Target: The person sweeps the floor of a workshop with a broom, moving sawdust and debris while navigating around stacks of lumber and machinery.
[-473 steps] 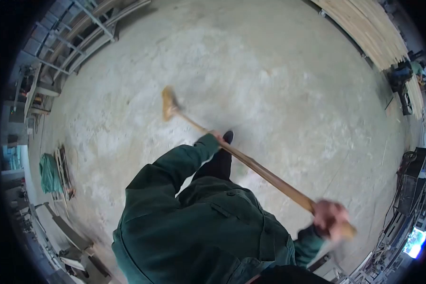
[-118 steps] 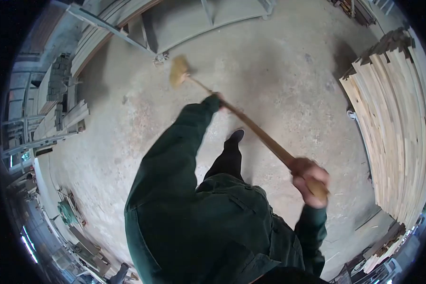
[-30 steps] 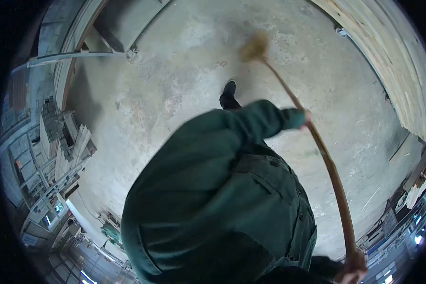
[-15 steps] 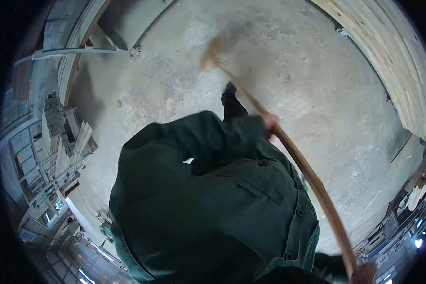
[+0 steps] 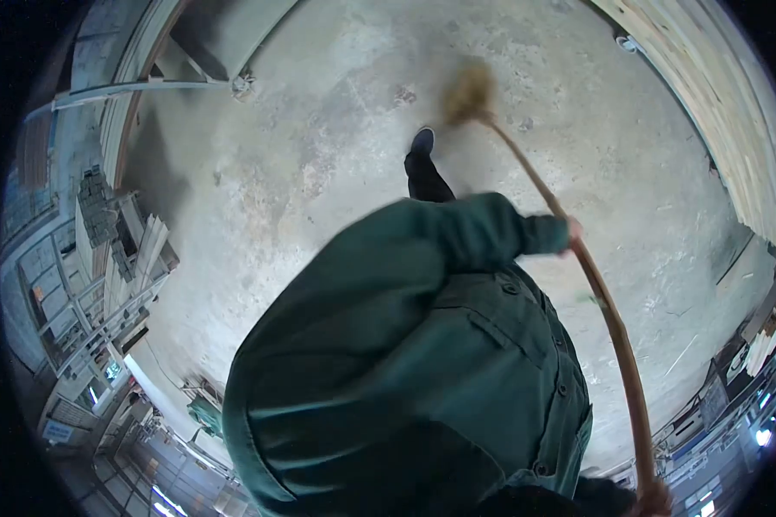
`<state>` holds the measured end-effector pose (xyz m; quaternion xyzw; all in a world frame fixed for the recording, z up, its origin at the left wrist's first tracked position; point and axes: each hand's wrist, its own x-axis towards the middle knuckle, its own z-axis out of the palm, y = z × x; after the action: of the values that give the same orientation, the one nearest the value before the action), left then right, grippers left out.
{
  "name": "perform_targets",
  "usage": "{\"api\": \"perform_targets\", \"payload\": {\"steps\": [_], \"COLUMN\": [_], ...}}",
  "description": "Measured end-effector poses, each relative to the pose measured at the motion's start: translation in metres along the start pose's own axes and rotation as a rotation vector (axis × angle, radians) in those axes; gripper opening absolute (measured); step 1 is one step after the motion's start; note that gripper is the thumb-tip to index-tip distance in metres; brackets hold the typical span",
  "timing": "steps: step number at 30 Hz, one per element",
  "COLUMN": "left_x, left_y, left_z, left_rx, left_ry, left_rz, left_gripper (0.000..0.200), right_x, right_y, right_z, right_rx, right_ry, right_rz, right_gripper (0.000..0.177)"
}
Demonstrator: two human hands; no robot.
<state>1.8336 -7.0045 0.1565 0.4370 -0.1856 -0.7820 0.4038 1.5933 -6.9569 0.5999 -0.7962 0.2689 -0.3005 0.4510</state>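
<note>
A broom with a long wooden handle [image 5: 610, 317] slants from the lower right up to its blurred straw head [image 5: 468, 91] over the concrete floor [image 5: 284, 172]. Partway along the handle, my left hand [image 5: 572, 234] is closed round the wood, at the end of a dark green sleeve. Near the handle's lower end my right hand [image 5: 653, 498] grips it at the bottom edge of the view. My shoe [image 5: 422, 140] stands on the floor left of the broom head.
Long stacked boards [image 5: 707, 95] curve along the right side. At the left are a metal frame bar [image 5: 147, 87], a pile of grey blocks [image 5: 99, 207] and wood pieces [image 5: 151, 250]. Green cloth [image 5: 205, 415] lies at the lower left.
The broom head has swung to the right across the floor, and my left hand has moved right with the handle. My right hand stays near the handle's end.
</note>
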Motion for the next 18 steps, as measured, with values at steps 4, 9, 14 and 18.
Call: {"api": "perform_targets", "payload": {"steps": [4, 9, 14, 18], "left_x": [-0.01, -0.09, -0.133, -0.121], "left_y": [0.028, 0.055, 0.058, 0.026], "left_z": [0.11, 0.143, 0.056, -0.079], "left_rx": [-0.31, -0.408, -0.441, -0.661], "left_ry": [-0.356, -0.244, 0.051, 0.371], "left_rz": [-0.463, -0.674, -0.531, -0.58], "left_gripper": [0.019, 0.014, 0.016, 0.017], "right_x": [0.057, 0.054, 0.015, 0.031], "right_y": [-0.052, -0.051, -0.004, 0.111], "right_z": [0.051, 0.048, 0.005, 0.061], "right_rx": [0.038, 0.129, 0.27, 0.344], "right_ry": [-0.097, -0.004, 0.251, 0.395], "right_rz": [-0.165, -0.25, -0.296, -0.059], "right_gripper": [0.012, 0.011, 0.01, 0.01]}}
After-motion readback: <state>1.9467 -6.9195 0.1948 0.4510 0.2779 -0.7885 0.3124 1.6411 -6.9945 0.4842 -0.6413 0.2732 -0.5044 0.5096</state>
